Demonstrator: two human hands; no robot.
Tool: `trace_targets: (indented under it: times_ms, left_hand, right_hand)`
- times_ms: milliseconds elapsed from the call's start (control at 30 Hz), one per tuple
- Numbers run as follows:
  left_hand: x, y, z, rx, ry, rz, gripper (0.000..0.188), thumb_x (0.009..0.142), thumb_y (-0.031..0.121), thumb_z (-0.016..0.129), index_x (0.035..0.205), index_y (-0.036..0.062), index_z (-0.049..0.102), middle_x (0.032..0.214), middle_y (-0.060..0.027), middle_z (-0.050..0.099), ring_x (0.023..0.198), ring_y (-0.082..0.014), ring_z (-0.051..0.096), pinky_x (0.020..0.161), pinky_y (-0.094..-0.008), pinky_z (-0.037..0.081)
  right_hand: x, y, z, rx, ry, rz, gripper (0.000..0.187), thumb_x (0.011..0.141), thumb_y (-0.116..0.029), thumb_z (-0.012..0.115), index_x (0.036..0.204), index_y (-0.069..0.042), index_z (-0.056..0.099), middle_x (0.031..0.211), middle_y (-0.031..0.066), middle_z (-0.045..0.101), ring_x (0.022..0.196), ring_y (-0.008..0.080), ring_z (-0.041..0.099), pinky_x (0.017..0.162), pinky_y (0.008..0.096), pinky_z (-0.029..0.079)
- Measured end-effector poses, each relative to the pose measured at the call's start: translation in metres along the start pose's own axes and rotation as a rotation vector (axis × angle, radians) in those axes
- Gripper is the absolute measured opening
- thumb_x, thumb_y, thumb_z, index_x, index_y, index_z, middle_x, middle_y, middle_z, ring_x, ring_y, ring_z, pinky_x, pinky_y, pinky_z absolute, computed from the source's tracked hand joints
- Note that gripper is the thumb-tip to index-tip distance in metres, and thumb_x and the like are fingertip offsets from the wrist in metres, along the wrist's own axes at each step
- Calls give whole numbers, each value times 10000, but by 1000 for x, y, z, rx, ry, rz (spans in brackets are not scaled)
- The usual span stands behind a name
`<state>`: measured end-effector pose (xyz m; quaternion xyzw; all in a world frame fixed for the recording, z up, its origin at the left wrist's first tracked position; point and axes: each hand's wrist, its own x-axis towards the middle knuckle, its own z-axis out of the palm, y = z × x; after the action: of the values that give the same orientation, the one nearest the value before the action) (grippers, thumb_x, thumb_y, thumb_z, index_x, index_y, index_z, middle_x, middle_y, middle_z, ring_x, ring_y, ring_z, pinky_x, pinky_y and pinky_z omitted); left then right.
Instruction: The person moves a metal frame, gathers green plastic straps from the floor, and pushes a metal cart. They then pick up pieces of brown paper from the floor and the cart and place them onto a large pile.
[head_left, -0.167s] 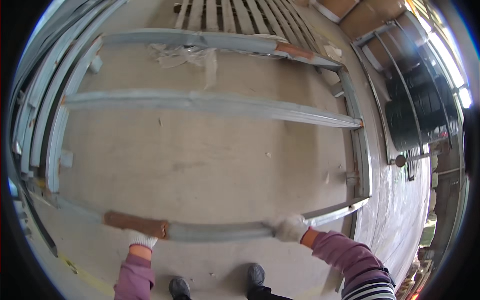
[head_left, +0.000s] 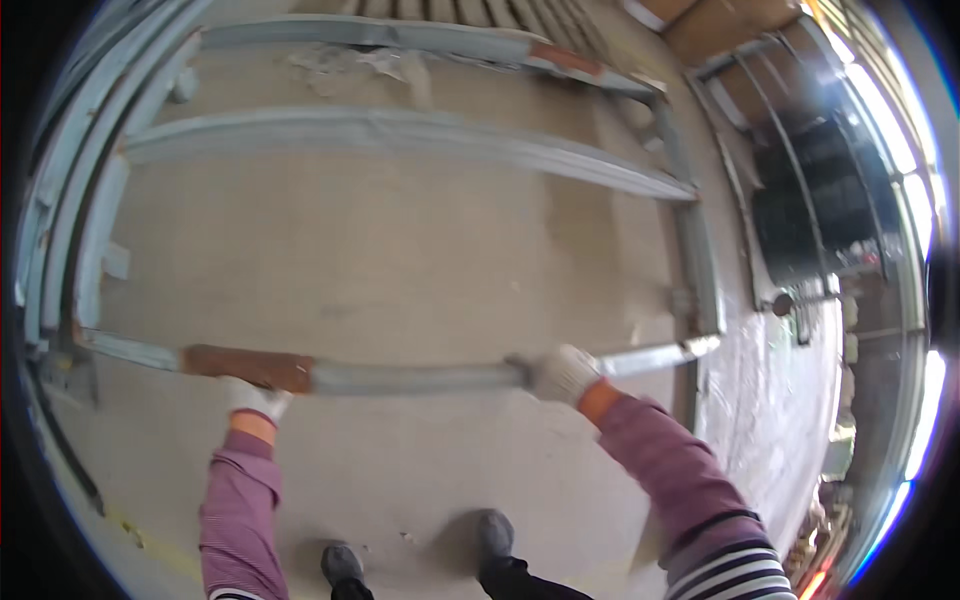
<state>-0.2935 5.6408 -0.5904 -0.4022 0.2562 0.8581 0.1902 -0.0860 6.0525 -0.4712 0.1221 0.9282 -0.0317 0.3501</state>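
A large grey metal frame [head_left: 430, 378] stretches across the view, with a middle bar [head_left: 400, 130] and a far bar [head_left: 440, 38]. My left hand [head_left: 258, 395], in a white glove, is closed around the near bar from below, at a rust-brown stretch [head_left: 250, 367]. Most of its fingers are hidden behind the bar. My right hand [head_left: 565, 375], also gloved, wraps the same bar right of the middle. A dark spot shows beside its fingers; motion blur hides what it is.
Further grey metal bars [head_left: 70, 190] run alongside on the left. A slatted wooden pallet [head_left: 470, 12] and crumpled clear plastic [head_left: 365, 65] lie beyond. At the right stand a metal rack [head_left: 800, 165], dark rolls [head_left: 815, 200] and brown boxes [head_left: 725, 30]. My shoes [head_left: 493, 535] are below.
The near bar and both my hands have moved away from my body, and the whole frame sits higher in the view. Both hands keep their grip. The view has shifted slightly.
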Motion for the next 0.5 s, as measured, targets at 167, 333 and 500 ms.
trace_targets:
  times_ms: [167,333,500]
  left_hand:
    - [19,-21,7,72,-74,138,534,939,508,401,1222,66,497,1218,-110,552,1095,-281,545,965,-461,456]
    - [33,4,-8,82,-36,142,601,904,558,470,1316,123,431,1354,-70,444,1130,-258,509,968,-413,434]
    - [-59,-28,-65,520,220,212,681,871,601,525,1400,191,401,1342,1,462,1191,-184,468,1007,-438,399]
  right_hand:
    - [15,-24,-4,88,214,110,236,788,-111,607,991,-204,680,922,60,692,860,296,683,665,429,554]
    - [18,-36,7,265,263,147,225,818,-103,571,995,-183,684,965,73,684,929,253,660,739,397,537]
    - [-9,-32,67,162,614,187,410,805,-105,554,1212,-154,561,1247,99,550,1118,254,554,866,370,487]
